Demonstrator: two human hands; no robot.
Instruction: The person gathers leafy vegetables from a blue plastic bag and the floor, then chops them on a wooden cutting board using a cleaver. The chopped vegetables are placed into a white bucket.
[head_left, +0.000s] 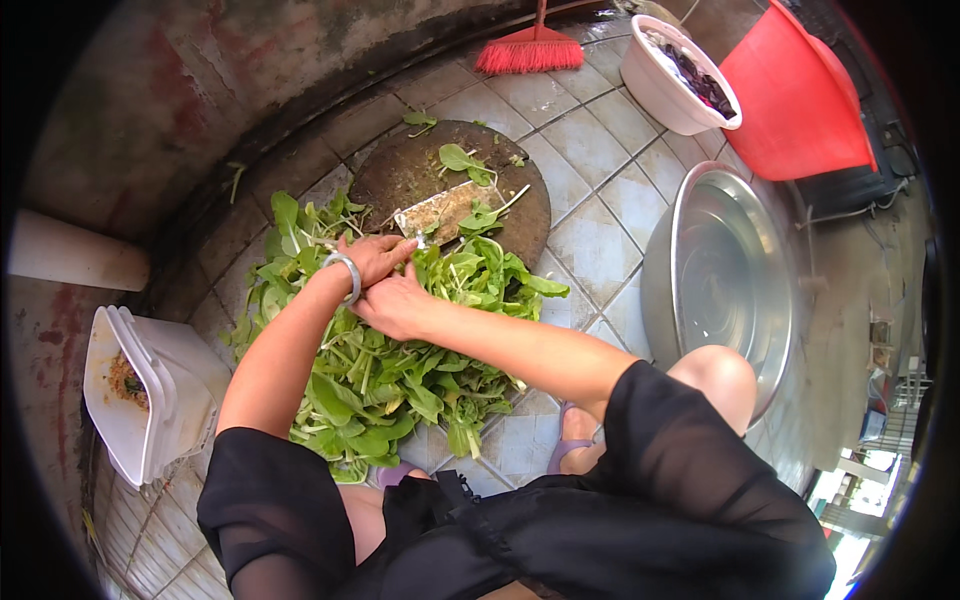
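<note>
My left hand (375, 259), with a pale bangle (345, 276) on its wrist, reaches over the pile of leafy greens (375, 382) at the near edge of a round wooden chopping board (397, 169). Just below it, my right hand (397, 304) lies on the greens. The two hands overlap, and their fingertips are partly hidden among leaves, so a grip is not plain. A cleaver (450, 210) with a stained blade lies flat on the board, its handle end close to my left fingertips. Loose leaves (457, 157) rest on and beside the blade.
A large metal basin (660, 277) stands at right, near my knee. Behind it are a pink tub of cloth (645, 75) and a red basin (795, 97). A red broom (531, 54) is at the back. A white plastic bin (180, 375) stands left, by the wall (225, 67).
</note>
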